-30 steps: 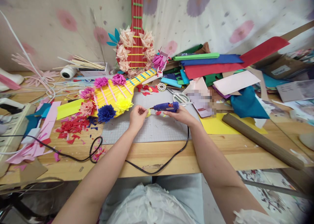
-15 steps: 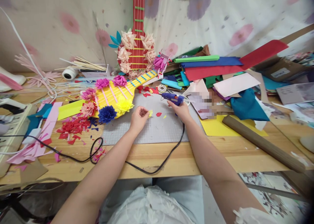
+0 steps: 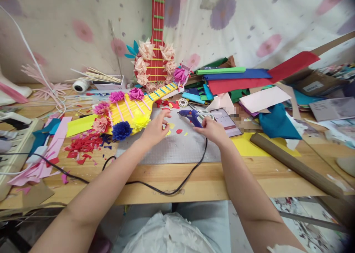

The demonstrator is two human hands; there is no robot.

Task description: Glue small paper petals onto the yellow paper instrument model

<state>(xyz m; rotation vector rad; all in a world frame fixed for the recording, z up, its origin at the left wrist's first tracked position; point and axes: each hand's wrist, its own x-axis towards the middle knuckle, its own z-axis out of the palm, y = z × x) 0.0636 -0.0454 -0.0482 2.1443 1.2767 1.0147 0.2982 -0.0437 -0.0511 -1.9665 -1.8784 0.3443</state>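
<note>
My left hand (image 3: 157, 129) is over the grey cutting mat (image 3: 166, 155), fingers apart and nothing visible in them. Small yellow paper pieces (image 3: 172, 126) lie by its fingertips, with a red paper petal (image 3: 179, 131) just to the right. In my right hand (image 3: 213, 130), the fingers close on the lower handle of a blue hot glue gun (image 3: 191, 115), whose nozzle points left. Its black cord (image 3: 191, 179) loops down across the table's front. Left of my left hand lies a yellow paper guitar (image 3: 118, 112) with paper flowers, among them a bright yellow one (image 3: 141, 120).
A red guitar (image 3: 155, 66) with pale flowers stands against the wall. A phone (image 3: 229, 123) lies right of the glue gun. Coloured paper sheets (image 3: 235, 83) pile up behind it, and a brown roll (image 3: 294, 162) lies at the right. Red scraps (image 3: 83, 144) are heaped at the left.
My left hand has spread its fingers and moved forward, away from the yellow piece it was pinching. My right hand has shifted right and back to the end of the glue gun's handle.
</note>
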